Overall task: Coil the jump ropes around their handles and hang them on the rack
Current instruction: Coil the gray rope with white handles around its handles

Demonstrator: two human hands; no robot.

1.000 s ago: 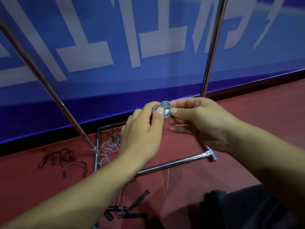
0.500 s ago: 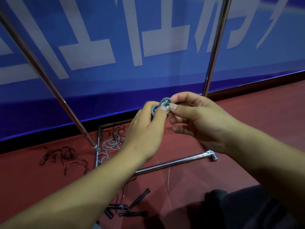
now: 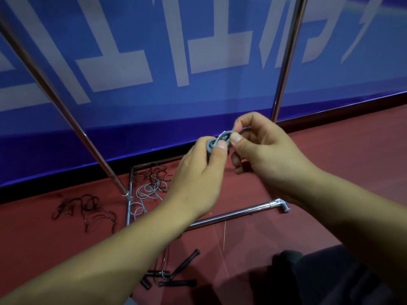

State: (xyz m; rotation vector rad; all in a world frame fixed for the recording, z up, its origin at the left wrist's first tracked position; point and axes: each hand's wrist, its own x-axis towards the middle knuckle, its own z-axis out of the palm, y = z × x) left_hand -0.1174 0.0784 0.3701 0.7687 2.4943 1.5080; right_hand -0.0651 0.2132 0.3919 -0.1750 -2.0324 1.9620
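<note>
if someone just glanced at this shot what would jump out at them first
Two bare hands meet mid-frame: the left hand grips grey handles while the right hand pinches the grey rope at their top. Behind them a blue banner with large pale lettering fills the background, crossed by the chrome rack poles. Below, on the red floor, loose rope lies tangled by the rack's base, with black handles nearer the camera.

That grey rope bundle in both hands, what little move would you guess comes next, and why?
Probably one more tuck of the rope end. The left hand grips the grey handles, while the right hand pinches a loop of grey rope at their top. The loop looks unsecured, so lifting it toward the rack now might let it unwind.
</note>
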